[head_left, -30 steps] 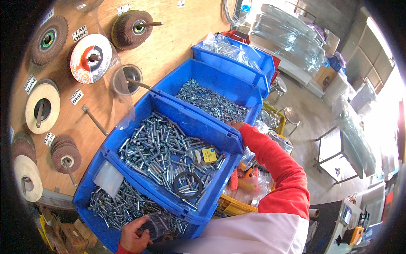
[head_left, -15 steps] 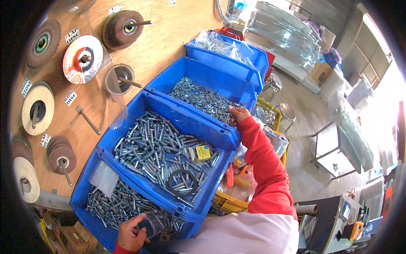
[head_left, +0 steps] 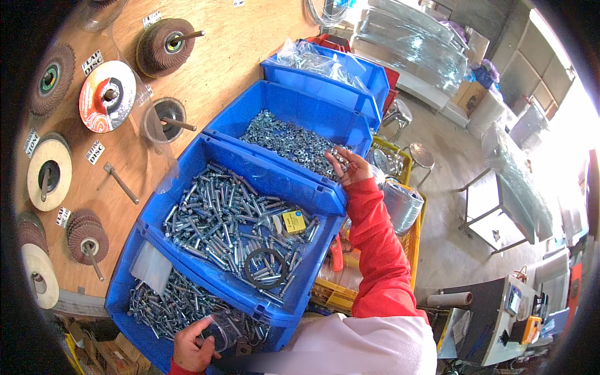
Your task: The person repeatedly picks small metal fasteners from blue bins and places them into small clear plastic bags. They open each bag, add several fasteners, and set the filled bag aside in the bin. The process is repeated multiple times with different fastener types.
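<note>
Steel-grey small metal nuts [head_left: 281,140] lie heaped in a rectangular blue plastic bin [head_left: 300,100]; the right hand [head_left: 351,167] is at their right-hand edge, palm upturned, fingers half-spread, apparently bearing a few; the left hand [head_left: 192,347] pinches a crumpled clear plastic bag [head_left: 226,330] above silver metal bolts [head_left: 185,300]; advisable: cup the right palm, hold it low, steady the bag.

Daylight [head_left: 565,140] pours in from the right side of a workshop, washing over its grey floor [head_left: 444,231]. A plywood wall [head_left: 219,69] rises at left. Across the room, a large plastic-wrapped stack [head_left: 412,50] stands near a grey wall [head_left: 490,22], with round metal stools [head_left: 422,155], a plastic-covered table [head_left: 524,200] and a cluttered desk [head_left: 500,334] nearer.
</note>
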A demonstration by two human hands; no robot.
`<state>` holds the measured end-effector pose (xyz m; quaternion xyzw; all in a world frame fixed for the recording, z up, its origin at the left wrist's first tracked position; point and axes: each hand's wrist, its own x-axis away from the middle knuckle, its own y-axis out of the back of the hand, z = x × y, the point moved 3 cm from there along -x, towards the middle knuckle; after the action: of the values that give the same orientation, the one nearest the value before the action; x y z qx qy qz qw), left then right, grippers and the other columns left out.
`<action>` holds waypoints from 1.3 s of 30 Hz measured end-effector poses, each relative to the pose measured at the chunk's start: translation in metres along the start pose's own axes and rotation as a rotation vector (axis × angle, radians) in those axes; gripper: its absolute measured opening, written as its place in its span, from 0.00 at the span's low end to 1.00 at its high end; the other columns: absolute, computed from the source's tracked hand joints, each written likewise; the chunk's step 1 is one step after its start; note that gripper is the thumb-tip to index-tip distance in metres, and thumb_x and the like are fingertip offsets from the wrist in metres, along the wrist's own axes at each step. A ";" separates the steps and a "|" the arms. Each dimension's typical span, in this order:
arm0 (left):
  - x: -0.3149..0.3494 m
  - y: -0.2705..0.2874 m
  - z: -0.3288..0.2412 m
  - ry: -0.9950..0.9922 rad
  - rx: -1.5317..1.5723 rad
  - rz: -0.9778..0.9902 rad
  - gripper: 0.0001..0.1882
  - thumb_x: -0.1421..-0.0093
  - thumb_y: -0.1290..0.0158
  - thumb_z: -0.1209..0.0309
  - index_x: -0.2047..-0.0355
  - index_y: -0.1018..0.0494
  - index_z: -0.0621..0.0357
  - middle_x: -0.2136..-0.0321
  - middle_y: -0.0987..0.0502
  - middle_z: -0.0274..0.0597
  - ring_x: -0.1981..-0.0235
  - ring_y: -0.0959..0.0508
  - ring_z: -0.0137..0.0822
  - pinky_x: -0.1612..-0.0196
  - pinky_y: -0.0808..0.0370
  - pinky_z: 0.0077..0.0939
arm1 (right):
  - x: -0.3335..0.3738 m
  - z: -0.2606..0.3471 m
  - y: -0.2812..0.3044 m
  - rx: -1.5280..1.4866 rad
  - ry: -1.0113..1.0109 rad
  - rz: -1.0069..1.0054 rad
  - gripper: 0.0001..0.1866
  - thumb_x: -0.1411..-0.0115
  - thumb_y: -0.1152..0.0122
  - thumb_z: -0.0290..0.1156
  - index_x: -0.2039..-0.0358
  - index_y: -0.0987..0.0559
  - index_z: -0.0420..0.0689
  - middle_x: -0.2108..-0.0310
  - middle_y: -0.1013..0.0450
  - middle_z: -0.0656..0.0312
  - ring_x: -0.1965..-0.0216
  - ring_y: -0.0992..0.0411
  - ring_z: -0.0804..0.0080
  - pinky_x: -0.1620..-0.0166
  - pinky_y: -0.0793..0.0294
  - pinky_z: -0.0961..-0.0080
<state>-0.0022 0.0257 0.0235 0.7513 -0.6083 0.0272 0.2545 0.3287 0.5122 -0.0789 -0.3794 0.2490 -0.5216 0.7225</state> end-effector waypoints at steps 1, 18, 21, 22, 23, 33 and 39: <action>0.000 0.000 0.001 0.009 -0.003 0.000 0.26 0.45 0.51 0.85 0.43 0.27 0.73 0.56 0.20 0.58 0.77 0.16 0.37 0.77 0.18 0.27 | 0.003 0.001 -0.006 -0.005 0.002 0.040 0.21 0.31 0.49 0.32 0.47 0.26 0.26 0.48 0.25 0.39 0.44 0.25 0.40 0.53 0.12 0.68; 0.000 -0.014 -0.001 -0.356 -0.304 -0.113 0.31 0.47 0.40 0.75 0.40 0.28 0.64 0.62 0.17 0.53 0.73 0.17 0.38 0.68 0.20 0.32 | 0.231 -0.139 -0.232 0.188 -0.299 0.392 0.27 0.26 0.55 0.56 0.78 0.37 0.50 0.82 0.47 0.69 0.86 0.51 0.80 0.84 0.51 0.80; 0.002 -0.018 -0.003 -0.479 -0.242 -0.158 0.28 0.50 0.42 0.76 0.45 0.26 0.62 0.61 0.18 0.56 0.69 0.16 0.50 0.63 0.20 0.37 | 0.267 -0.183 -0.261 0.213 -0.288 0.570 0.25 0.27 0.49 0.51 0.76 0.34 0.47 0.81 0.43 0.66 0.85 0.47 0.78 0.82 0.48 0.79; 0.004 -0.018 -0.005 -0.495 -0.214 -0.155 0.27 0.51 0.43 0.77 0.47 0.25 0.62 0.61 0.18 0.57 0.67 0.16 0.53 0.61 0.20 0.38 | 0.275 -0.194 -0.267 0.218 -0.230 0.580 0.24 0.27 0.48 0.49 0.76 0.34 0.46 0.81 0.42 0.65 0.84 0.46 0.77 0.82 0.47 0.78; 0.004 -0.018 -0.006 -0.454 -0.221 -0.125 0.25 0.51 0.42 0.76 0.49 0.25 0.62 0.61 0.18 0.58 0.65 0.17 0.54 0.60 0.20 0.40 | 0.281 -0.201 -0.270 0.222 -0.168 0.589 0.23 0.27 0.48 0.47 0.76 0.34 0.45 0.80 0.41 0.65 0.84 0.44 0.76 0.81 0.45 0.77; 0.014 -0.008 -0.001 -0.356 -0.230 -0.081 0.17 0.52 0.46 0.77 0.59 0.23 0.64 0.65 0.20 0.63 0.59 0.20 0.63 0.53 0.22 0.51 | 0.309 -0.217 -0.276 0.357 0.035 0.774 0.23 0.24 0.55 0.39 0.71 0.23 0.34 0.68 0.25 0.49 0.64 0.24 0.60 0.54 0.24 0.65; 0.012 -0.008 0.003 -0.542 -0.258 -0.112 0.17 0.50 0.45 0.77 0.58 0.22 0.64 0.62 0.19 0.58 0.59 0.19 0.61 0.54 0.22 0.50 | 0.292 -0.173 -0.286 1.473 0.435 1.302 0.14 0.52 0.38 0.27 0.62 0.16 0.46 0.46 0.27 0.51 0.40 0.34 0.45 0.37 0.41 0.42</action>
<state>0.0070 0.0150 0.0225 0.7251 -0.6100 -0.2659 0.1772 0.1338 0.1389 0.0607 0.4751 0.1501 -0.1071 0.8604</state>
